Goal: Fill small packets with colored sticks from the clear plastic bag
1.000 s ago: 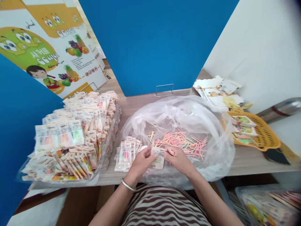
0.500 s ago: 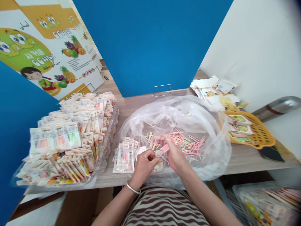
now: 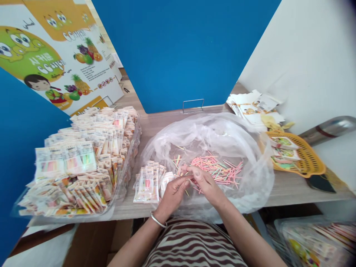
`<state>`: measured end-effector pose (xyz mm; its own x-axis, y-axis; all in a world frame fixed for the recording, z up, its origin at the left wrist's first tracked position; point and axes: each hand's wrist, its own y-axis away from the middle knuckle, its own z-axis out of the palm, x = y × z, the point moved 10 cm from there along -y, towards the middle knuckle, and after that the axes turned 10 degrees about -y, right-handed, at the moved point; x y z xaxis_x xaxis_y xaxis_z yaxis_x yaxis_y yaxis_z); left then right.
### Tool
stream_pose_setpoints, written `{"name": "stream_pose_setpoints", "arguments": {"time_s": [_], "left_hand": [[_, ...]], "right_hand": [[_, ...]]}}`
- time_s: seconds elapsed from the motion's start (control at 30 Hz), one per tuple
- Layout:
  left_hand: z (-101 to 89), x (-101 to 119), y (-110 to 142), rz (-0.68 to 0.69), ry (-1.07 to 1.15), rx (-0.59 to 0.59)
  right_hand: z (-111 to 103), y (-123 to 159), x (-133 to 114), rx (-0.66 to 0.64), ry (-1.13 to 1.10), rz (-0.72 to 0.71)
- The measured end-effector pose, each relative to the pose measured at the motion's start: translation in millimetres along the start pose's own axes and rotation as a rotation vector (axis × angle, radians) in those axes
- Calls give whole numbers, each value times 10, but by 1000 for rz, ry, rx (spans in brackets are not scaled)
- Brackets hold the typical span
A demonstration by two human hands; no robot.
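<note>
My left hand (image 3: pixel 175 188) pinches with thumb and forefinger at a small clear packet, now mostly hidden by the fingers. Pressed up against it is my right hand (image 3: pixel 204 182), its fingers curled round thin pink candy sticks that barely show. Both hands are low over a clear plastic bag (image 3: pixel 175 135), spread wide with its rim rolled back. Loose pink, yellow and green sticks (image 3: pixel 219 168) lie inside the bag, just beyond my right hand. Left of my left hand, a small pile of filled sachets (image 3: pixel 147 184) rests on the table.
A clear tub (image 3: pixel 129 163) heaped with filled sachets (image 3: pixel 72 159) stands on the left. At the right are a yellow basket (image 3: pixel 314 163) with packs and a dark flat object (image 3: pixel 318 183). Printed cartons (image 3: pixel 247 111) lie behind. A blue panel (image 3: pixel 189 55) rises at the back.
My hands have closed together. The right fingers have folded in over the pink sticks, and the small packet seen between the hands is now mostly covered.
</note>
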<state>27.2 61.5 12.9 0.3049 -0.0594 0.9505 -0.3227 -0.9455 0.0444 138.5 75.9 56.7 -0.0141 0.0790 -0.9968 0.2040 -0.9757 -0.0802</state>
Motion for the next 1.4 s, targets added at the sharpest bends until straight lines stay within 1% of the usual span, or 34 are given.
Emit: {"name": "stream_pose_setpoints", "arguments": {"time_s": [0.07,0.1,0.17,0.23,0.3,0.37,0.43,0.5,0.57,0.63,0.7,0.77,0.83,0.9,0.93,1.0,1.1,1.17,1.27,1.33,1.4], "left_hand": [[-103,-39,60,-24,-31,59],[-194,-59,104,-36,-59,110],[-457,-106,226,-64,-147,258],[-769,-164,378,-84,-267,427],[-1047,-236,514,-81,-405,559],[-1238,-312,597,-59,-554,632],[-1337,-347,631,-28,-709,679],[-1340,-294,621,7,-862,722],[-1243,-149,546,56,-984,744],[-1082,-1,371,85,-1063,703],[-943,72,118,53,-1124,632],[-879,48,-150,-17,-1171,569],[-865,-53,-388,-65,-1178,505],[-875,-180,-562,-64,-1137,448],[-898,-233,-614,-52,-1100,442],[-994,-292,-641,-20,-1000,505],[-1179,-322,-551,8,-829,682],[-1247,-345,-487,16,-726,757],[-1304,-400,-422,12,-593,828],[-1345,-447,-388,-5,-518,875],[-1381,-489,-370,-24,-459,905]], "right_hand": [[-79,-42,-23,27,22,-25],[-112,-89,-27,36,74,-46],[-98,-232,-21,4,292,-104],[55,-409,39,-112,568,-169],[282,-565,159,-269,776,-225],[468,-693,277,-371,899,-270],[569,-804,401,-410,988,-269],[609,-878,555,-445,1057,-218],[624,-899,690,-492,1095,-171],[625,-892,766,-523,1116,-151],[621,-885,781,-525,1137,-144],[631,-885,758,-516,1164,-143],[647,-897,725,-493,1203,-135],[672,-903,733,-484,1247,-100],[687,-898,754,-485,1266,-79],[711,-873,821,-486,1293,-40],[671,-806,916,-432,1280,-10],[578,-738,935,-371,1186,-12],[338,-613,832,-266,912,-56],[95,-527,685,-168,670,-85],[-228,-437,561,-25,453,-70]]}}
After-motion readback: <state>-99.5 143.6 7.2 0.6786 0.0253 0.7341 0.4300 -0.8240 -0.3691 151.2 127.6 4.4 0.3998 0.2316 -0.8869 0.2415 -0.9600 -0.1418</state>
